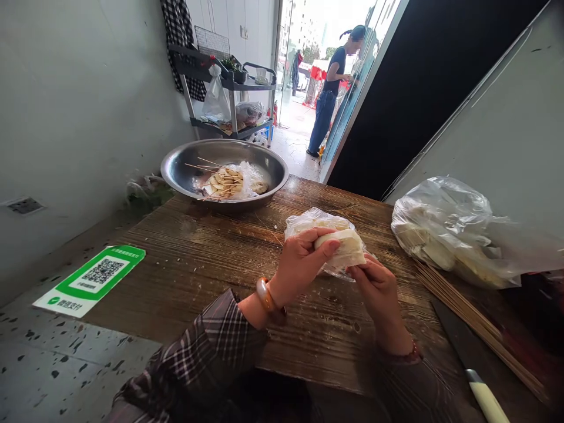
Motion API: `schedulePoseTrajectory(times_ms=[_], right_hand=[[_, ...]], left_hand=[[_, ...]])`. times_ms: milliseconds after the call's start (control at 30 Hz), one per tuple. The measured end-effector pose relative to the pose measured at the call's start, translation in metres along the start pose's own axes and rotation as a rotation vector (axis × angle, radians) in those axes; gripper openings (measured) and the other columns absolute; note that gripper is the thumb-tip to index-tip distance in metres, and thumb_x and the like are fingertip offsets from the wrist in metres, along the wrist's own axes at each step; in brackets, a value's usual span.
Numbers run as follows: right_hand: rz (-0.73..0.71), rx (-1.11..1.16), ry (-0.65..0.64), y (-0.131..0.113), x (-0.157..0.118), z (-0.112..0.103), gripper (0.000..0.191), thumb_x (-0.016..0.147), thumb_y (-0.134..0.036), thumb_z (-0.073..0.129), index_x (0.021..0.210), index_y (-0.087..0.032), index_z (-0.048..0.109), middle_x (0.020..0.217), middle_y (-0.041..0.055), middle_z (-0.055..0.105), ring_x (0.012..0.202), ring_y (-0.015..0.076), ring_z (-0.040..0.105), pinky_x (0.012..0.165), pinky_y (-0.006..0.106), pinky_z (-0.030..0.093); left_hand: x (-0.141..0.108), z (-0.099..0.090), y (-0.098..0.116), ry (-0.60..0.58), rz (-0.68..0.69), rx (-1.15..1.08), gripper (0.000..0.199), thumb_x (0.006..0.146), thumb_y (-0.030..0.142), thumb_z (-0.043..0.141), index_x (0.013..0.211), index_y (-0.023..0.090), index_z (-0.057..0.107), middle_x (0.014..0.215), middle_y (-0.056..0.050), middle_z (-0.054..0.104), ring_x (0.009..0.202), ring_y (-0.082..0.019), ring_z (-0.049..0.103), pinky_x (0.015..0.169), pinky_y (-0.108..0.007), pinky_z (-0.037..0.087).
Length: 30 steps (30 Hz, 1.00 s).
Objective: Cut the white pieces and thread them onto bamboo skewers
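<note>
My left hand [299,267] wraps its thumb and fingers around a pale, soft-looking slab of food [348,249], possibly a folded sheet; its exact kind is unclear. At the slab's lower right corner, my right hand [376,288] is closed, pinching the edge; its fingertips are partly hidden. Just behind and below both hands, a clear plastic bag [306,220] with more pale pieces lies on the wooden table [211,264]. Beyond it stands a wide steel bowl [176,170], holding pale slices on thin skewers [224,183] and some plastic.
To the right lie a large plastic bag of pale pieces [445,223], a bundle of bamboo skewers [476,323] and a knife [458,341]. A green QR card [99,279] is at the left edge. Behind are a shelf cart [251,86] and a person [330,94] at the glass door.
</note>
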State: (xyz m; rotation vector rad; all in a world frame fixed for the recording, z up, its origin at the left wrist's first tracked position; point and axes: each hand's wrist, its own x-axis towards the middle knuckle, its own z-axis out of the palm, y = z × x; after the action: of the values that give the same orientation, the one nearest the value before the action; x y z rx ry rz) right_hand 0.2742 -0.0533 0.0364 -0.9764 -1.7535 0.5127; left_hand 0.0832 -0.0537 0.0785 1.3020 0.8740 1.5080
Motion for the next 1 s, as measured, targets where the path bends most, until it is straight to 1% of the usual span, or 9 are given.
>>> schedulePoseTrajectory(times_ms=[100, 200, 300, 433, 667, 767, 867, 1000], right_hand=[[0.008, -0.021, -0.02, 0.001, 0.0, -0.001, 0.03, 0.093, -0.03, 0.063, 0.064, -0.021, 0.067, 0.065, 0.0001, 0.059, 0.064, 0.0151, 0.053, 0.057, 0.027, 0.043], [0.014, -0.02, -0.041, 0.002, 0.0, -0.001, 0.029, 0.094, -0.03, 0.062, 0.067, -0.021, 0.07, 0.069, 0.0013, 0.062, 0.067, 0.0161, 0.056, 0.06, 0.028, 0.045], [0.005, 0.003, -0.065, 0.004, 0.001, -0.002, 0.027, 0.094, -0.029, 0.061, 0.071, -0.021, 0.072, 0.071, 0.0011, 0.063, 0.068, 0.0157, 0.057, 0.061, 0.028, 0.046], [0.006, 0.016, -0.089, 0.006, 0.003, -0.002, 0.03, 0.094, -0.031, 0.061, 0.068, -0.021, 0.07, 0.069, 0.0011, 0.062, 0.067, 0.0157, 0.056, 0.06, 0.027, 0.046], [0.034, -0.002, -0.133, 0.011, 0.003, -0.004, 0.032, 0.093, -0.034, 0.061, 0.066, -0.021, 0.072, 0.074, 0.0032, 0.063, 0.074, 0.0177, 0.059, 0.063, 0.028, 0.049], [0.031, -0.004, -0.157, 0.014, 0.003, -0.007, 0.033, 0.094, -0.034, 0.061, 0.066, -0.021, 0.072, 0.075, 0.0031, 0.063, 0.074, 0.0177, 0.059, 0.064, 0.028, 0.048], [0.04, 0.006, -0.139, 0.014, 0.002, -0.008, 0.032, 0.094, -0.033, 0.061, 0.066, -0.021, 0.071, 0.075, 0.0026, 0.062, 0.073, 0.017, 0.057, 0.063, 0.027, 0.047], [0.046, 0.041, -0.099, 0.011, 0.002, -0.008, 0.028, 0.093, -0.031, 0.064, 0.067, -0.021, 0.072, 0.075, 0.0015, 0.062, 0.071, 0.0156, 0.056, 0.062, 0.026, 0.045]], left_hand=[[0.0, 0.001, 0.0, 0.017, -0.005, -0.021, 0.031, 0.081, 0.042, 0.073, 0.098, 0.016, 0.078, 0.093, -0.007, 0.078, 0.077, -0.016, 0.067, 0.069, -0.026, 0.054], [0.0, 0.001, 0.001, 0.036, -0.012, -0.028, 0.03, 0.081, 0.04, 0.074, 0.097, 0.016, 0.079, 0.095, -0.007, 0.078, 0.081, -0.017, 0.067, 0.072, -0.027, 0.055], [0.0, 0.001, 0.001, 0.037, -0.04, -0.038, 0.029, 0.08, 0.039, 0.075, 0.096, 0.015, 0.079, 0.093, -0.007, 0.078, 0.078, -0.016, 0.066, 0.071, -0.027, 0.054], [0.001, 0.0, -0.001, 0.052, -0.058, -0.025, 0.029, 0.08, 0.038, 0.074, 0.097, 0.015, 0.079, 0.091, -0.006, 0.077, 0.076, -0.015, 0.064, 0.07, -0.026, 0.052], [0.001, -0.001, 0.001, 0.079, -0.043, -0.017, 0.029, 0.08, 0.04, 0.074, 0.095, 0.016, 0.078, 0.094, -0.007, 0.076, 0.083, -0.018, 0.066, 0.076, -0.028, 0.053], [0.001, -0.001, 0.001, 0.07, -0.057, -0.02, 0.029, 0.08, 0.04, 0.075, 0.095, 0.016, 0.079, 0.092, -0.006, 0.076, 0.078, -0.016, 0.065, 0.073, -0.027, 0.053], [0.001, -0.001, 0.0, 0.052, -0.07, -0.008, 0.032, 0.081, 0.042, 0.074, 0.098, 0.016, 0.079, 0.088, -0.006, 0.076, 0.075, -0.016, 0.065, 0.07, -0.027, 0.053], [-0.001, 0.001, 0.001, 0.031, -0.052, 0.008, 0.033, 0.082, 0.043, 0.073, 0.1, 0.016, 0.08, 0.092, -0.007, 0.077, 0.08, -0.018, 0.066, 0.074, -0.028, 0.054]])
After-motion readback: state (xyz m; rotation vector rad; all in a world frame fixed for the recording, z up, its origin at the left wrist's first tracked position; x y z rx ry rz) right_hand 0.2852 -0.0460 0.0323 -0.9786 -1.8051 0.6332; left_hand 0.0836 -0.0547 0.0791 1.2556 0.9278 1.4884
